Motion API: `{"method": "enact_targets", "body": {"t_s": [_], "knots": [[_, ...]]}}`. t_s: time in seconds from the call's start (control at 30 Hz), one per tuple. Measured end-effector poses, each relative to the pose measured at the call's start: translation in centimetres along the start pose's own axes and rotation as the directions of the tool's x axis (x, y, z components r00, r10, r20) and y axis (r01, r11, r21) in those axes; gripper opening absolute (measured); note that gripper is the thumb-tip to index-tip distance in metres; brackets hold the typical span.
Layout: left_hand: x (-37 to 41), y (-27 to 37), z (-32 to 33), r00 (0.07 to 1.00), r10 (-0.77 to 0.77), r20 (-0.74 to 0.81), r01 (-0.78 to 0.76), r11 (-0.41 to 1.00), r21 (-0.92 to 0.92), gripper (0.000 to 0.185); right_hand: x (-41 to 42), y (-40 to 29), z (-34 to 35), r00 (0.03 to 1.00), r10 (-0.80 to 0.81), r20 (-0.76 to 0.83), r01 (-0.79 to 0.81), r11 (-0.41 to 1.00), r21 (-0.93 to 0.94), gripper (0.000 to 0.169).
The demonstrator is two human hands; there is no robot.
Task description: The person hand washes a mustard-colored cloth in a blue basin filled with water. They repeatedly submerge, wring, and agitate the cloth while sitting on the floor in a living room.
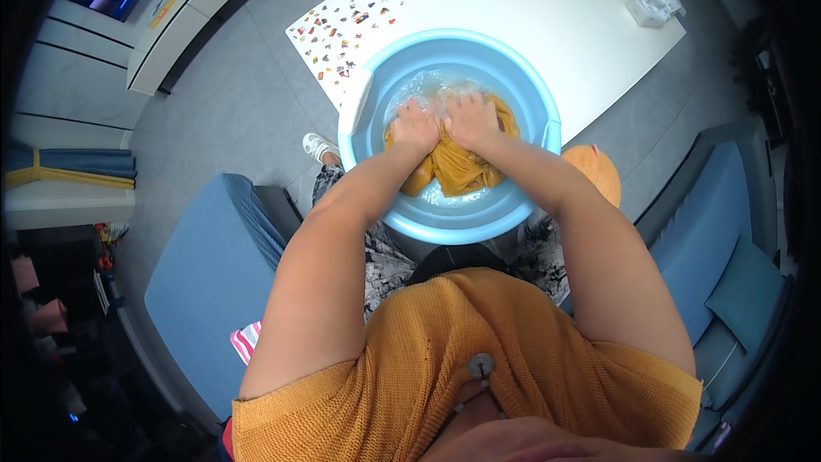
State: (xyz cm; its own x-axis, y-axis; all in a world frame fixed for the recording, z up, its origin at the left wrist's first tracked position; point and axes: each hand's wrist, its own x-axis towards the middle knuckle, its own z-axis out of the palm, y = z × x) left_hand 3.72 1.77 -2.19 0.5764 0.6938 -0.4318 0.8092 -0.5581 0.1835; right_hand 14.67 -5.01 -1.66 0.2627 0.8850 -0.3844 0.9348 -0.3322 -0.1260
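A light-blue plastic basin (449, 231) with water in it stands before me, overlapping the near edge of a white table. A mustard-yellow cloth garment (458, 170) lies bunched and wet in the water. My left hand (415, 127) presses on the cloth's left part, with its fingertips towards the splashing water. Close beside it, my right hand (471, 119) rests on the cloth's right part, fingers pointing to the far side. Both hands are partly in the water, so whether the fingers grip any fabric is hard to see.
The white table (526, 6) bears many small colourful stickers or pieces at its left and a plastic bag (651, 6) at its far right. Blue sofa seats (205, 289) flank me. An orange round object (596, 173) shows right of the basin.
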Motion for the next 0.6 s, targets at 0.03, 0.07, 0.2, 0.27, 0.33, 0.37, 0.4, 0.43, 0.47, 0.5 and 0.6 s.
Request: {"method": "enact_targets", "body": {"t_s": [0.03, 0.07, 0.2, 0.27, 0.33, 0.37, 0.4, 0.43, 0.47, 0.5, 0.6], "knots": [[1.3, -0.5, 0.1, 0.998, 0.030, 0.056, -0.033, 0.998, 0.059, 0.036, 0.5, 0.1, -0.1, 1.000, -0.001, 0.001, 0.001, 1.000, 0.031, 0.043], [2.3, -1.0, 0.5, 0.992, 0.056, 0.115, -0.069, 0.991, 0.115, 0.035, 1.0, 0.1, -0.2, 1.000, -0.004, 0.003, 0.003, 0.998, 0.061, 0.043], [5.2, -1.6, 2.2, 0.955, 0.202, -0.216, -0.169, 0.972, 0.164, 0.031, 5.8, 2.1, 3.5, 0.999, -0.045, -0.025, 0.043, 0.996, -0.076, 0.038], [6.3, -1.4, 0.8, 0.994, 0.109, 0.003, -0.107, 0.968, 0.226, 0.029, 7.7, 2.2, 3.9, 0.991, 0.017, -0.135, -0.014, 1.000, 0.024, 0.033], [5.8, -1.0, 0.4, 0.995, 0.010, -0.095, -0.005, 0.999, 0.048, 0.027, 7.4, 1.9, 2.7, 0.982, 0.091, -0.163, -0.080, 0.994, 0.071, 0.029], [5.5, -0.7, 0.2, 0.990, -0.044, -0.136, 0.039, 0.998, -0.046, 0.026, 7.3, 1.2, 2.2, 0.982, 0.124, -0.144, -0.115, 0.991, 0.069, 0.026], [4.7, -0.6, 0.1, 0.975, -0.023, -0.220, 0.010, 0.998, -0.060, 0.025, 6.5, 0.5, 1.7, 0.981, 0.153, -0.118, -0.146, 0.987, 0.069, 0.025], [3.9, -0.3, -0.1, 0.953, -0.002, -0.303, -0.020, 0.997, -0.070, 0.025, 5.9, 0.5, 1.3, 0.972, 0.160, -0.171, -0.139, 0.982, 0.125, 0.024], [3.1, -0.1, -0.2, 0.924, 0.018, -0.383, -0.051, 0.996, -0.077, 0.025, 5.5, 0.7, 0.9, 0.960, 0.170, -0.224, -0.130, 0.975, 0.181, 0.024], [2.5, 0.0, -0.3, 0.909, -0.010, -0.417, -0.046, 0.991, -0.125, 0.028, 5.0, 1.0, 0.5, 0.944, 0.185, -0.274, -0.120, 0.964, 0.238, 0.023], [1.7, -0.5, -0.4, 0.863, -0.178, -0.473, -0.001, 0.935, -0.354, 0.033, 2.8, 0.4, -0.5, 0.871, 0.088, -0.484, 0.086, 0.942, 0.325, 0.017]]}}
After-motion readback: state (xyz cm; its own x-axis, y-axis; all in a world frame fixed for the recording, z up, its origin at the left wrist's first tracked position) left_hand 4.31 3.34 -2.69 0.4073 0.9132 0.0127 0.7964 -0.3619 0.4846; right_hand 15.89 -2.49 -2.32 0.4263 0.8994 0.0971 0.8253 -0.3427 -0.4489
